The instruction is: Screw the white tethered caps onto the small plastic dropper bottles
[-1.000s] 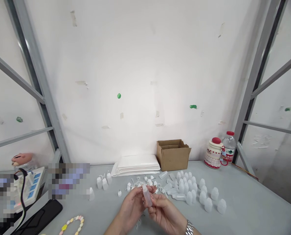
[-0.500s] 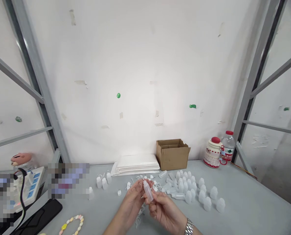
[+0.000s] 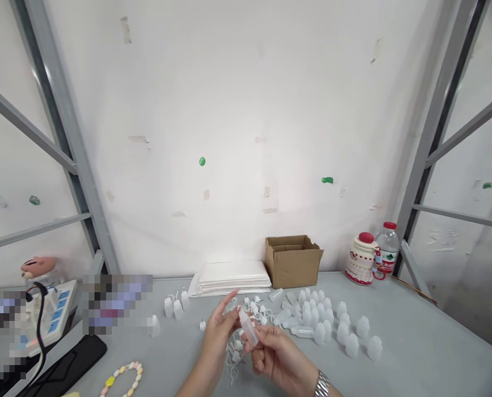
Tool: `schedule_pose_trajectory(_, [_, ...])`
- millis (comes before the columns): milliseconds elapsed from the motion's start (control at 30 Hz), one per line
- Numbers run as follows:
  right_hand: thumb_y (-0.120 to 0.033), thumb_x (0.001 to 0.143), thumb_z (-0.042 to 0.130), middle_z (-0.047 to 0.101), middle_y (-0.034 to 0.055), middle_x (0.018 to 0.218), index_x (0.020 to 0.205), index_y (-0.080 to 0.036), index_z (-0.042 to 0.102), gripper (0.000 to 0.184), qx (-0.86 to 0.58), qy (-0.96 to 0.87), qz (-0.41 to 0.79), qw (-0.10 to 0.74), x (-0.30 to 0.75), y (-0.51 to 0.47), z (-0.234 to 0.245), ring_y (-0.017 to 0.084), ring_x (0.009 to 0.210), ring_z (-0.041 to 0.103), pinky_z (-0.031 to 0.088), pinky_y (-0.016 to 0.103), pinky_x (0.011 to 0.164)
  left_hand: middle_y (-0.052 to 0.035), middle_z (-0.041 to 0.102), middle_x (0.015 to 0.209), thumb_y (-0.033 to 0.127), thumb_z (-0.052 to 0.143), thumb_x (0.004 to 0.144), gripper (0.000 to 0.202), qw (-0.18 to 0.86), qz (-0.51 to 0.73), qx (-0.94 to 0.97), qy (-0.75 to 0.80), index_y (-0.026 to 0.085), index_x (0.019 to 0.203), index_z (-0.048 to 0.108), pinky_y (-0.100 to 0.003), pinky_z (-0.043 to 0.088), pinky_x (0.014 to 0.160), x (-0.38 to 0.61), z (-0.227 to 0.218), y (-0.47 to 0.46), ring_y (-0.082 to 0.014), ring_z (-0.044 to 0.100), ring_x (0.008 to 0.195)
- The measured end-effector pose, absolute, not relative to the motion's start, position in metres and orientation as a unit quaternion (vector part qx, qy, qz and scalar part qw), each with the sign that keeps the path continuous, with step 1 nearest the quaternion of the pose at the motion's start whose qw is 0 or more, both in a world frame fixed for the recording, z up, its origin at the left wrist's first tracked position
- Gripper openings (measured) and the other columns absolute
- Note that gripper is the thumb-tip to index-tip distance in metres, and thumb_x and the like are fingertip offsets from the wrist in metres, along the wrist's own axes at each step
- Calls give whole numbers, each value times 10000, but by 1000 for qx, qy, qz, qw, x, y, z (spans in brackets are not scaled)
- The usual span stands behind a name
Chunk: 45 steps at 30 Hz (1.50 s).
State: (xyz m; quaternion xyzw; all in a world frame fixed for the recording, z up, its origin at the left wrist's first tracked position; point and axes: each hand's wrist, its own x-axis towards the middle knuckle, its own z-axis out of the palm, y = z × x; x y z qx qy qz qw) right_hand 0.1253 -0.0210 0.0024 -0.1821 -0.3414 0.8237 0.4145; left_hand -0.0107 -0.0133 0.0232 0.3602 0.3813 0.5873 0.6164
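Observation:
A small translucent plastic squeeze bottle [image 3: 249,330] tilts in front of me, its neck up and to the left. My right hand [image 3: 279,353] pinches its lower body between thumb and fingers. My left hand [image 3: 219,336] is beside the neck, index finger stretched up and away, thumb at or very near the top; its other fingers are partly hidden. Behind and below the hands lies a loose pile of white caps with thin looped straps [image 3: 234,353]. Several similar bottles [image 3: 312,314] stand or lie to the right. At left stand a few capped bottles [image 3: 178,310].
A cardboard box [image 3: 294,267] and a stack of white envelopes [image 3: 233,277] stand by the wall. A decorated jar [image 3: 360,259] and a water bottle [image 3: 388,248] are at the back right. A black phone [image 3: 70,366], a bead bracelet [image 3: 137,377] and a power strip [image 3: 55,317] lie left.
My left hand's fingers have spread from around the bottle's neck, and the index finger now points up. The bottle has shifted slightly down, still in my right hand.

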Motion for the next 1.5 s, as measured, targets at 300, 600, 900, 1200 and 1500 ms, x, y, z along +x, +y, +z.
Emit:
schedule_pose_trajectory(300, [-436, 678, 678, 538, -43, 474, 669, -135, 559, 324, -220, -343, 780, 475, 121, -19, 5, 36, 357, 425, 314, 170, 417, -94, 706, 927, 452, 700, 592, 397, 605, 551, 456, 349, 168, 868, 698, -381, 408, 888, 3, 29, -25, -268, 599, 938])
schedule_pose_trajectory(600, [-260, 665, 642, 548, -15, 572, 649, -169, 647, 92, -511, -668, 350, 412, 177, 9, 22, 128, 557, 478, 342, 241, 537, -104, 694, 946, 398, 722, 586, 378, 562, 617, 346, 428, 149, 863, 656, -318, 495, 728, -14, 18, -11, -227, 649, 809])
schedule_pose_trajectory(900, [-112, 540, 694, 579, -1, 652, 580, -188, 684, 87, -499, -787, 276, 237, 184, 4, 8, 149, 637, 508, 345, 235, 580, -90, 679, 855, 422, 740, 535, 409, 544, 595, 354, 475, 138, 812, 642, -262, 510, 553, -14, 17, -12, -229, 634, 794])
schedule_pose_trajectory(1200, [-209, 717, 607, 569, 5, 645, 599, -190, 649, 128, -465, -726, 290, 415, 170, 1, 24, 158, 650, 522, 370, 258, 611, -65, 668, 795, 332, 755, 497, 312, 397, 559, 498, 531, 177, 755, 673, -291, 464, 607, -8, -3, -5, -238, 597, 778])
schedule_pose_trajectory(1500, [-344, 740, 629, 595, 22, 658, 650, -214, 678, 166, -408, -682, 317, 517, 160, -2, 22, 175, 664, 531, 389, 284, 626, -57, 641, 835, 241, 678, 600, 190, 382, 520, 578, 500, 224, 787, 709, -290, 446, 648, -6, -6, -11, -231, 559, 805])
